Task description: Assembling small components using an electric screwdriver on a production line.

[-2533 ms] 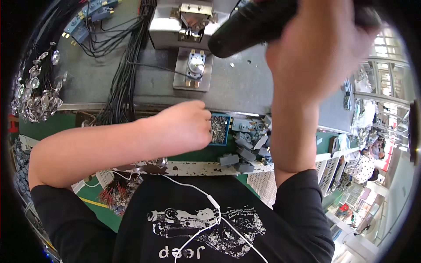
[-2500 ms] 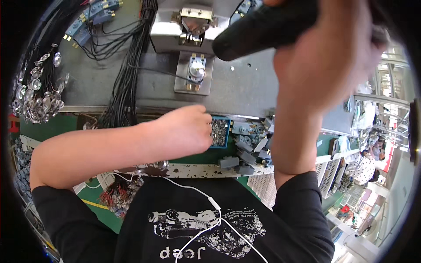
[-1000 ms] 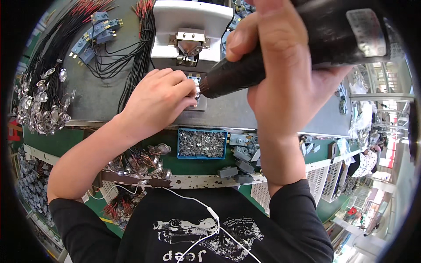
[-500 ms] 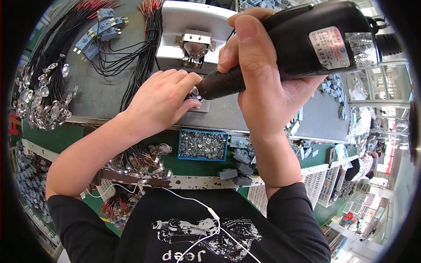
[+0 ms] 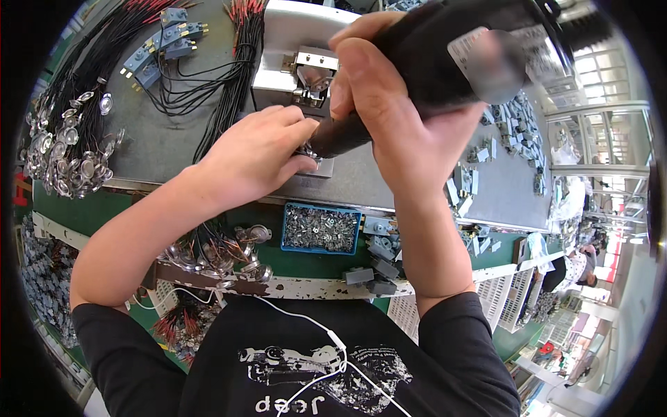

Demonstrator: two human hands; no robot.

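My right hand (image 5: 403, 132) is wrapped round a black electric screwdriver (image 5: 431, 73), which slants down to the left. Its nose ends right beside the fingertips of my left hand (image 5: 253, 153). Those fingers are closed in a pinch over a small shiny metal part (image 5: 308, 149) on a low metal block (image 5: 325, 169). My fingers and the tool's nose cover most of that part, so its kind and the driver's bit are hidden. Just behind stands a silver-white machine housing (image 5: 281, 42) with a metal clamp-like mechanism (image 5: 313, 69) on its front.
Bundled black wires (image 5: 240, 87) with red tips and grey-blue switch housings (image 5: 177, 42) lie at the back left. Round metal discs (image 5: 80, 163) hang at far left. A blue tray (image 5: 358, 240) of small metal pieces sits in front. More grey housings (image 5: 517, 125) spread rightward. A person (image 5: 575, 270) is far right.
The screwdriver's body and my right hand have shifted left and tipped a little more upright. My left hand stays at the metal block, nearly unmoved.
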